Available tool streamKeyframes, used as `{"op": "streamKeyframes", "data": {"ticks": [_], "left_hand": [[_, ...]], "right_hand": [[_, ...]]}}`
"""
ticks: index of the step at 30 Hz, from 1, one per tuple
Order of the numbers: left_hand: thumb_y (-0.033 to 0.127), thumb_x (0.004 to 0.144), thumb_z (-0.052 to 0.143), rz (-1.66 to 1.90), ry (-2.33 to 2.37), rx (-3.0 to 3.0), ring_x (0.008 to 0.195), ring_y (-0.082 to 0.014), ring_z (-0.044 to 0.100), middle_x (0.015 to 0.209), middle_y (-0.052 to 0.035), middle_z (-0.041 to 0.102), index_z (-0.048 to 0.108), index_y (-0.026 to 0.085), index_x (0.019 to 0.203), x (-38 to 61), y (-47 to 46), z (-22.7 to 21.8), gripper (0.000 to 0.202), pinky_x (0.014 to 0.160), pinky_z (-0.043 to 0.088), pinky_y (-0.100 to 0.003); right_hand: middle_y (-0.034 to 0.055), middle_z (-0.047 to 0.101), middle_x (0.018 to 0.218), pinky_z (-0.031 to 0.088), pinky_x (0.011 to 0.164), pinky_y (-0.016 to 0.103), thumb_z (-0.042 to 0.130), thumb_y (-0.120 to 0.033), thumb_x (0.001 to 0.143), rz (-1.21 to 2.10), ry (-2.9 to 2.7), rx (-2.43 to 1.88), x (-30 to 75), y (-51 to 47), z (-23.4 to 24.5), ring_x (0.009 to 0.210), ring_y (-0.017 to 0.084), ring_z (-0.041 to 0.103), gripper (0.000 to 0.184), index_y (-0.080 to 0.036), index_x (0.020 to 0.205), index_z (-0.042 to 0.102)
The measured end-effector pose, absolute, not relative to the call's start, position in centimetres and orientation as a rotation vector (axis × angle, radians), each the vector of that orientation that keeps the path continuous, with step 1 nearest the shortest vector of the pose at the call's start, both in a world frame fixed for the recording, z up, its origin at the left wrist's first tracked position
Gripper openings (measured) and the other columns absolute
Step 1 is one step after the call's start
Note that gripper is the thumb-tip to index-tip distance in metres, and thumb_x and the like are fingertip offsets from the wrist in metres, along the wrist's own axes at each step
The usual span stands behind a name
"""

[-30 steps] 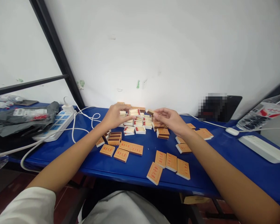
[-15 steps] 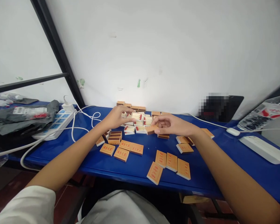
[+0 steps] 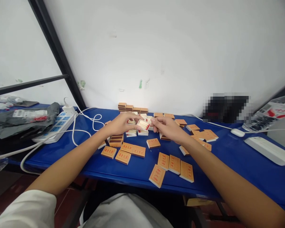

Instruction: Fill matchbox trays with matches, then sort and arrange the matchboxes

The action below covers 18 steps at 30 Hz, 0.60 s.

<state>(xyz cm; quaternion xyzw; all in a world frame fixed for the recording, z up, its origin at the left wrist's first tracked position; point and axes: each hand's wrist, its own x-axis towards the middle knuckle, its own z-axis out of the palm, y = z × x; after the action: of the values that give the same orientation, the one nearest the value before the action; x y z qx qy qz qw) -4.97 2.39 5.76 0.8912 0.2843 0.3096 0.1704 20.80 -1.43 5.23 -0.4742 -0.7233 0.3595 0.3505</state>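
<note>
My left hand (image 3: 122, 123) pinches a white matchbox tray (image 3: 143, 125) full of red-tipped matches, tilted above the table. Close to the tray's right side is my right hand (image 3: 167, 126), its thumb and fingers pressed together; whatever they hold, if anything, is too small to make out. Behind and below the held tray stand several other open trays (image 3: 131, 133) of matches, partly hidden by my left hand. An orange matchbox (image 3: 153, 143) lies flat just in front of my hands.
Several orange matchboxes (image 3: 175, 163) are spread on the blue table (image 3: 133, 172), with stacks (image 3: 122, 106) along the wall. On the left are a power strip (image 3: 54, 126), white cables and a grey plastic bag (image 3: 26, 117). A water bottle (image 3: 270, 114) and white device (image 3: 268, 150) are on the right.
My right hand has let go of the orange matchbox, which now lies on the table. The left hand has lifted a match-filled tray slightly forward and tilted it, and the right hand has come near it.
</note>
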Motion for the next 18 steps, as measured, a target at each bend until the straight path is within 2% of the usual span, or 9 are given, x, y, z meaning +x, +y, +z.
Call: {"op": "streamKeyframes", "data": {"ticks": [3,7,11,14,18], "left_hand": [[0.038,0.089,0.082,0.785,0.754,2.484,0.099,-0.0215,0.070,0.114,-0.0059,0.078,0.075,0.030,0.128,-5.0,2.1,6.2,0.040,0.082,0.051,-0.032],[0.036,0.087,0.083,0.648,0.643,2.414,0.097,-0.0209,0.069,0.109,-0.0060,0.078,0.077,0.029,0.127,-4.9,1.6,6.8,0.041,0.086,0.051,-0.033],[0.034,0.086,0.083,0.540,0.593,2.295,0.102,-0.0225,0.070,0.114,-0.0064,0.079,0.078,0.028,0.125,-4.7,1.1,7.4,0.039,0.091,0.053,-0.035],[0.034,0.085,0.084,0.516,0.603,2.255,0.106,-0.0238,0.071,0.116,-0.0064,0.079,0.079,0.028,0.124,-4.7,0.9,7.6,0.040,0.094,0.054,-0.037],[0.034,0.088,0.080,0.515,0.638,2.280,0.103,-0.0221,0.071,0.111,-0.0057,0.080,0.075,0.027,0.130,-4.8,1.2,7.3,0.043,0.090,0.055,-0.036]], "right_hand": [[0.0008,0.060,0.065,0.031,0.047,0.026,0.061,-0.079,0.085,0.943,-1.831,-1.255,20.7,-1.3,5.0,0.051,0.011,0.044,0.061,-0.019,0.076,0.064],[0.0011,0.062,0.072,0.032,0.050,0.025,0.072,-0.071,0.082,1.149,-1.889,-1.139,20.5,-1.7,5.1,0.057,0.011,0.047,0.054,-0.017,0.087,0.071],[-0.0027,0.054,0.064,0.023,0.046,0.023,0.080,-0.064,0.078,1.401,-1.840,-1.089,20.6,-1.9,5.2,0.052,0.007,0.039,0.049,-0.016,0.084,0.071],[-0.0036,0.053,0.061,0.018,0.044,0.024,0.080,-0.062,0.080,1.526,-1.816,-1.049,20.6,-1.9,5.1,0.047,0.005,0.032,0.048,-0.016,0.079,0.068],[-0.0014,0.059,0.063,0.019,0.041,0.022,0.080,-0.057,0.083,1.582,-1.760,-1.057,20.4,-1.9,4.9,0.044,0.004,0.034,0.045,-0.016,0.074,0.065]]}}
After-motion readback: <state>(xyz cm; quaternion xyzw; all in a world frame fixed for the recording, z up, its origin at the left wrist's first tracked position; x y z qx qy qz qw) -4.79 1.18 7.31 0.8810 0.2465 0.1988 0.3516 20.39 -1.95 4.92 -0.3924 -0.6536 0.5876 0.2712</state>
